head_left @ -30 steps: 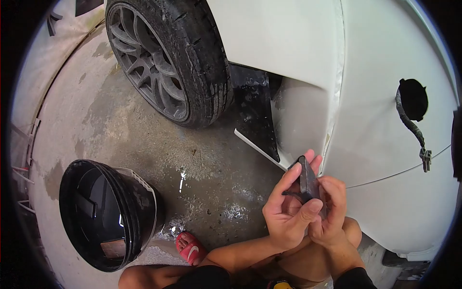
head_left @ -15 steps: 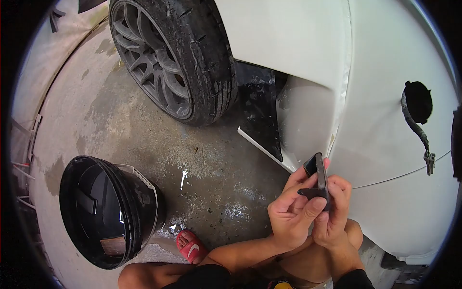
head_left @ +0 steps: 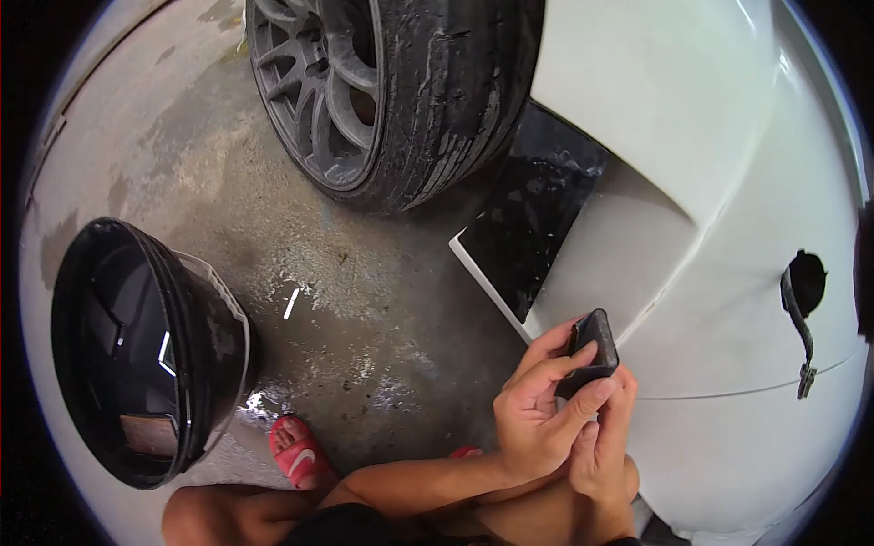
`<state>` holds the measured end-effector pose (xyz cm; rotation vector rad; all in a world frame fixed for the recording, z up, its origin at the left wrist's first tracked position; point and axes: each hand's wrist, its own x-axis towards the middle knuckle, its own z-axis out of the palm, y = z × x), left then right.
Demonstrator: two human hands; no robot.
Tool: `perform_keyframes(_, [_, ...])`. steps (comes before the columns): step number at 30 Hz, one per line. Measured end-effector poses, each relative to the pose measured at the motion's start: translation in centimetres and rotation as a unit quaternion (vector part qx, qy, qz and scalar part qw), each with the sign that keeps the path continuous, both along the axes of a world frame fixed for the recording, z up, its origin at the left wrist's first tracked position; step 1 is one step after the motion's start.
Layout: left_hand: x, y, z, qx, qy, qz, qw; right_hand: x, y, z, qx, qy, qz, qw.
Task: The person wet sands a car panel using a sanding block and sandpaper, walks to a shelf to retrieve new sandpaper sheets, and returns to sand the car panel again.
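Note:
Both of my hands are together in front of my knees, holding a small dark sanding block (head_left: 596, 350) with a black sheet, seemingly sandpaper, folded round it. The thumb and fingers of my left hand (head_left: 542, 414) press the sheet against the block from the left. My right hand (head_left: 605, 432) supports it from below and the right, and its fingertips are partly hidden. Just beyond the block is the white car bumper (head_left: 719, 355), with a pale seam line running along it.
A black bucket (head_left: 214, 318) of dark water, with a brown block (head_left: 150, 435) at its near side, stands on the left. A car wheel (head_left: 446, 109) is ahead on wet concrete (head_left: 364, 300). From a round bumper hole (head_left: 808, 284) hangs a cable (head_left: 801, 337).
My view has shifted, so bucket and wheel sit differently in the frame. The sheet's loose flap now lies closer round the block, which I have tilted in my hands.

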<state>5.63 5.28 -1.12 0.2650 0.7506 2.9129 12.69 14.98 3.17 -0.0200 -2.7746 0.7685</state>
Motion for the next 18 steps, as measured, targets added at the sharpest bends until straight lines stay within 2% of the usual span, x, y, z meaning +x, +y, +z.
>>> perform_keyframes(4, [-1.7,0.6,-0.6,-0.066,0.054,0.154,0.984,-0.8,-0.5,1.2,-0.007,-0.051,-0.019,0.998])
perform_keyframes(7, [-2.5,0.0,-1.4,-0.097,0.084,0.170,0.977,-0.6,-1.2,2.0,0.008,-0.148,-0.044,0.988])
perform_keyframes(11, [-3.6,-0.4,-2.5,-0.156,0.105,0.213,0.959,-0.1,-0.3,1.0,0.071,-0.277,0.018,0.958])
perform_keyframes(15, [-4.7,-0.5,-3.0,-0.206,0.112,0.253,0.939,0.5,0.8,-0.4,0.122,-0.437,0.087,0.887])
perform_keyframes(18, [-5.3,-0.5,-3.5,-0.239,0.132,0.279,0.921,0.2,1.1,-0.7,0.091,-0.460,0.091,0.879])
